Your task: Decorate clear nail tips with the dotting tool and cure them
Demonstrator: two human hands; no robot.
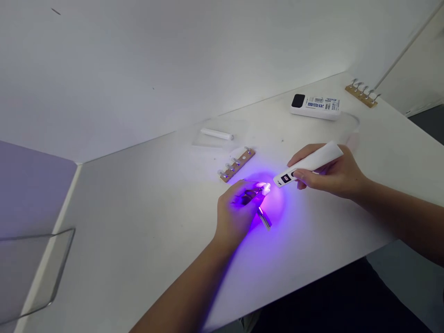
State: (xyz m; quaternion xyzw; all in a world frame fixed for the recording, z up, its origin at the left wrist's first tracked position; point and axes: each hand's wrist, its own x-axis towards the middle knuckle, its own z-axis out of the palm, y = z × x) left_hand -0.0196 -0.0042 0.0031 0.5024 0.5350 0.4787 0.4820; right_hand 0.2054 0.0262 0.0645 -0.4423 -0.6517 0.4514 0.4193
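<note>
My left hand [237,203] is closed, its fingertips pinching a small white piece [266,188] whose exact shape is lost in the purple glare. In my right hand [329,173] is a white handheld UV lamp [307,164], gripped with the thumb by its small lit display. The lamp's head points left at the pinched piece, a short gap away, and purple light spreads over my left fingers and the table. Just below those fingers shows a short silver metal cylinder [264,219]; whether it touches the hand I cannot tell. Behind my left hand lies a wooden strip [239,165] bearing clear nail tips on small posts.
A white power bank [315,107] with a dark screen lies at the back right. Beyond it is a second wooden strip [362,96] with several nail tips. A white stick [217,134] lies toward the back wall. A metal-framed panel [62,263] is at the left.
</note>
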